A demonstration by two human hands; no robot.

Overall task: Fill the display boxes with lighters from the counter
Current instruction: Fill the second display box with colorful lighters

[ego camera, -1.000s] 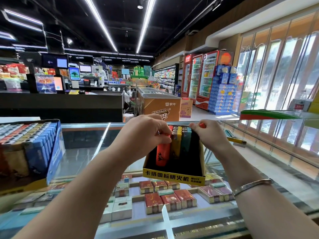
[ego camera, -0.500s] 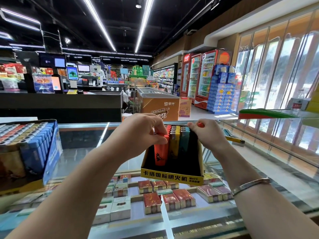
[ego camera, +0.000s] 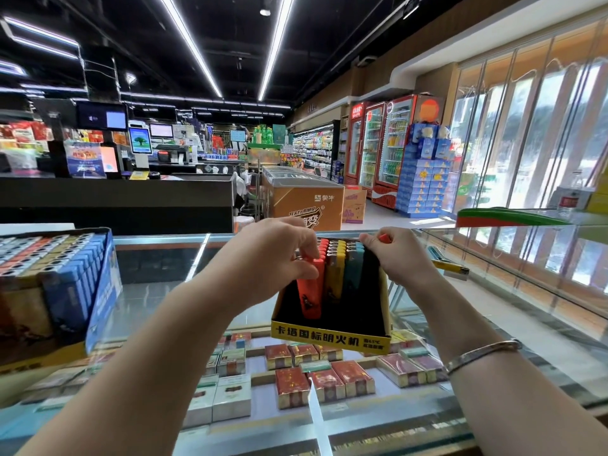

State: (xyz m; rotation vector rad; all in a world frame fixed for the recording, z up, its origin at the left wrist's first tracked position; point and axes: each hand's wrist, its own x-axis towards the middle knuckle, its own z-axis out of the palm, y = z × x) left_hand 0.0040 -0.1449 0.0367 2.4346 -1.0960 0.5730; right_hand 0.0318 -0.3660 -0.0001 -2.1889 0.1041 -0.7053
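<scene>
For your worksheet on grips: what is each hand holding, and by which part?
The left hand pinches the orange lighter at its top end. The right hand pinches another orange lighter; which part is hidden.

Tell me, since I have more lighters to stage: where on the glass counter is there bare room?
Bare glass lies between the blue lighter box and the yellow display box, under the left forearm. More lies beyond the yellow box's right side, short of the loose yellow lighter. It is crowded at the yellow box, where both hands work.
</scene>
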